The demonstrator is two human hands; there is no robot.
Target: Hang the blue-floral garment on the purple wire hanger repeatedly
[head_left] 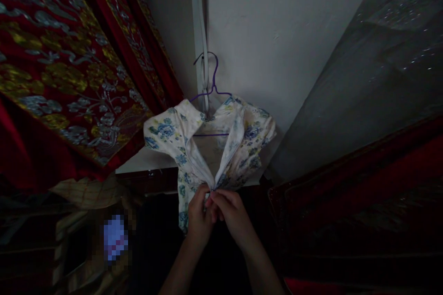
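A white short-sleeved shirt [254, 133] with blue flowers hangs in front of me on a purple hanger [215, 71]. Its collar and upper front are spread in a V, and the lining and the hanger's lower bar show through. At the bottom of the V, my left hand [200, 214] pinches one front edge. My right hand [231, 211] is closed on the other edge, its fingertips touching those of the left. Whether a button or a zip lies between the fingers is hidden. The lower part of the shirt is partly behind my hands and in shadow.
Red cloth [79, 55] embroidered in gold and silver hangs at the left. A pale strap [204, 23] runs down the wall [277, 23] to the hanger. Shiny clear plastic [374, 64] covers the right side. A blurred-out bright screen [116, 237] is at lower left.
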